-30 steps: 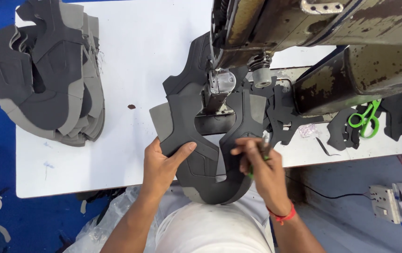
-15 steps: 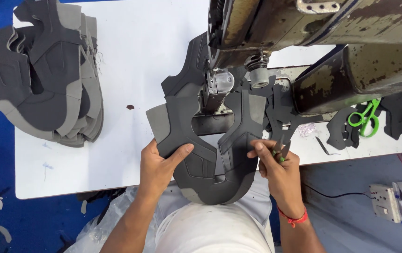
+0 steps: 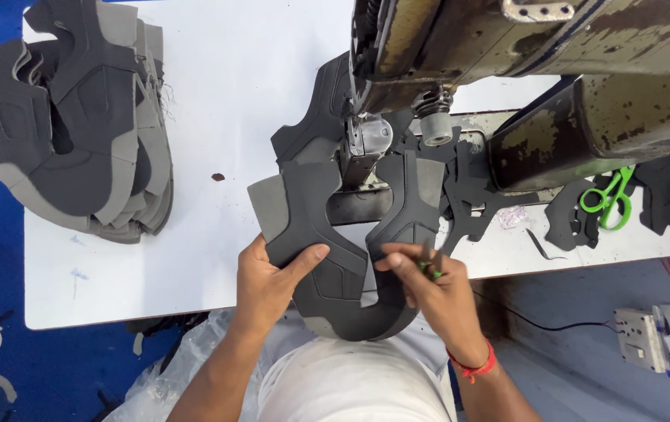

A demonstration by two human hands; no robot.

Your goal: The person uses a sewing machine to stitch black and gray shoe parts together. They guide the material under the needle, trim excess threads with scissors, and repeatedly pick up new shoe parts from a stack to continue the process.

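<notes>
A white bench (image 3: 194, 117) fills most of the view, with blue floor to its left and near side. Across the far right hangs a worn, rust-stained sewing machine (image 3: 522, 47), its head coming down over the middle of the bench. On the far left of the bench lies a stack of grey and dark shoe upper pieces (image 3: 77, 133). More dark cut pieces (image 3: 663, 195) lie to the right under the machine arm, with green-handled scissors (image 3: 608, 195) among them.

At the near middle, a dark U-shaped shoe upper (image 3: 335, 250) lies under the machine head, its curved end hanging over the near edge of the bench. The left hand (image 3: 268, 273) grips the upper's left limb, thumb pressed on top and fingers curled beneath. The right hand (image 3: 428, 285) is closed around a small green-handled tool (image 3: 428, 262), its fingertips touching the upper's right limb. A red band (image 3: 471, 366) circles the right wrist.
</notes>
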